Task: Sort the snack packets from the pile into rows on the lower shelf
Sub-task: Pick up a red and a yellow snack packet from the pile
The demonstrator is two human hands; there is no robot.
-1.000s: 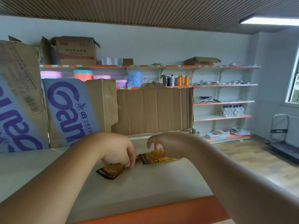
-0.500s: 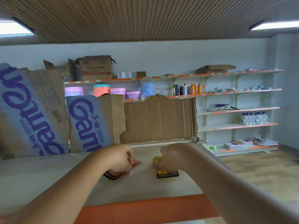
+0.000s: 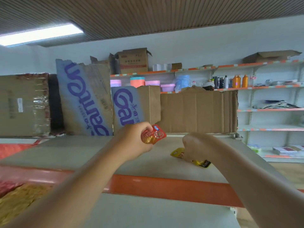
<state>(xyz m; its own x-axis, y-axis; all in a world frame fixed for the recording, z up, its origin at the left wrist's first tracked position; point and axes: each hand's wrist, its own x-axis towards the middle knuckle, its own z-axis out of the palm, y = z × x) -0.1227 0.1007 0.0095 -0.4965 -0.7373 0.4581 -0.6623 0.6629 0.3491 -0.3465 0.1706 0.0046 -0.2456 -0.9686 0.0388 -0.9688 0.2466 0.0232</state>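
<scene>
My left hand (image 3: 133, 142) grips a red snack packet (image 3: 153, 134), lifted above the pale shelf top (image 3: 79, 150). To its right, my right hand (image 3: 195, 147) is curled over a yellow snack packet (image 3: 178, 152) with a black end (image 3: 204, 163), which lies flat on the shelf. The fingers of that hand are hidden behind its back. An orange shelf lip (image 3: 164, 186) runs across below both forearms. A pile of yellowish and red packets (image 3: 18, 198) shows blurred at the lower left.
Flattened cardboard boxes (image 3: 197, 111) with blue lettering (image 3: 85, 99) stand along the back of the shelf. Wall shelves (image 3: 269, 109) at the right carry bottles, tubs and boxes. A red sheet (image 3: 11, 148) lies at the left edge.
My left hand lifted a red packet off the shelf and moved up. The view swung left and up. My right hand stays over the yellow packet.
</scene>
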